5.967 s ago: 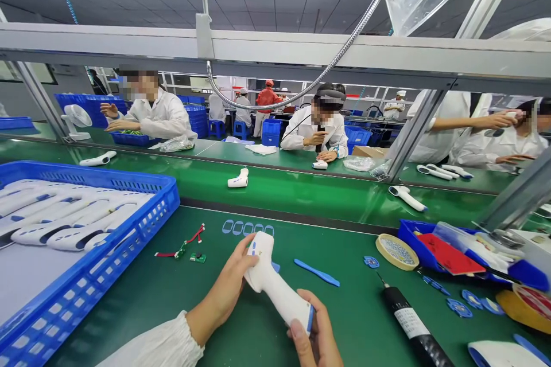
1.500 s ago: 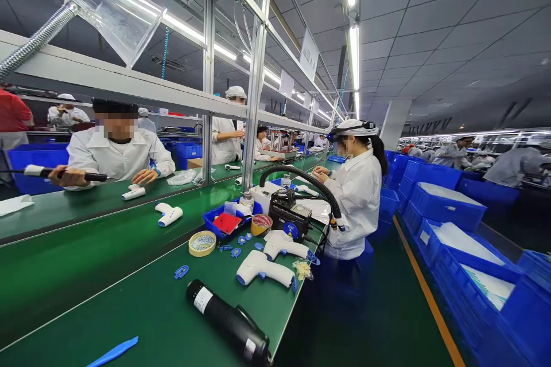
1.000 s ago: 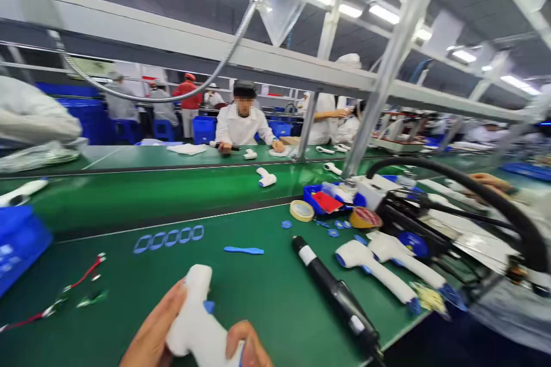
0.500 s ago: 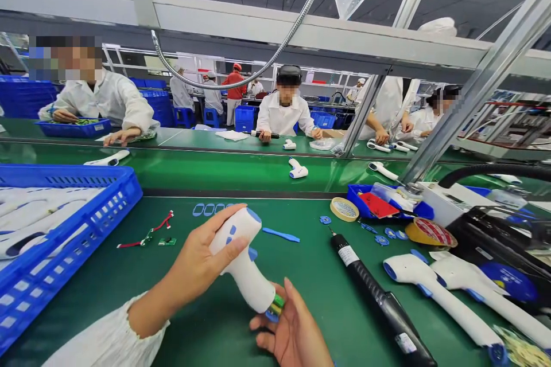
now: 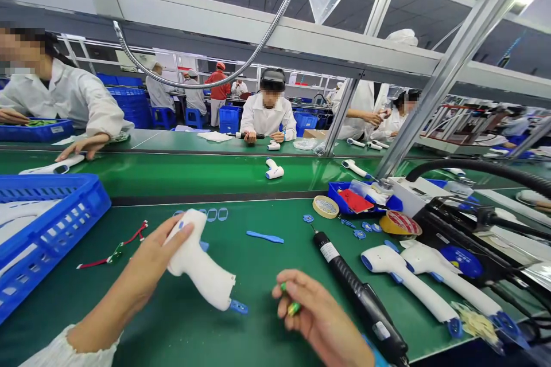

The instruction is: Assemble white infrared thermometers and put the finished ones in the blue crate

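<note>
Gripping a white plastic thermometer housing (image 5: 196, 261) in the left hand (image 5: 146, 255), the person has the fingers closed around its head, while the handle slants down to the right over the green bench mat (image 5: 258, 332). A blue plastic part (image 5: 238, 307) sticks out at the handle's end. The right hand (image 5: 312, 318) sits apart from it, thumb and fingertips pinched together on a small green-and-yellow piece (image 5: 293, 308), too small to identify. Just right of that hand lies a black electric screwdriver (image 5: 357, 292), with two white thermometers (image 5: 408, 281) (image 5: 447, 278) side by side beyond it. To the left, a blue plastic crate (image 5: 73, 206) holds white housings, and red wires with a small green circuit board (image 5: 114, 253) lie beside it. Ahead of the hands are a row of small blue rings (image 5: 210, 215) and a blue plastic strip (image 5: 264, 236). Further right, a blue tray (image 5: 390, 203) sits near a pale tape roll (image 5: 326, 206) and a red-and-yellow tape roll (image 5: 400, 223). Beyond the bench, a white thermometer (image 5: 273, 170) stands on the green conveyor belt (image 5: 172, 175), with co-workers in white coats (image 5: 267, 117) across it
</note>
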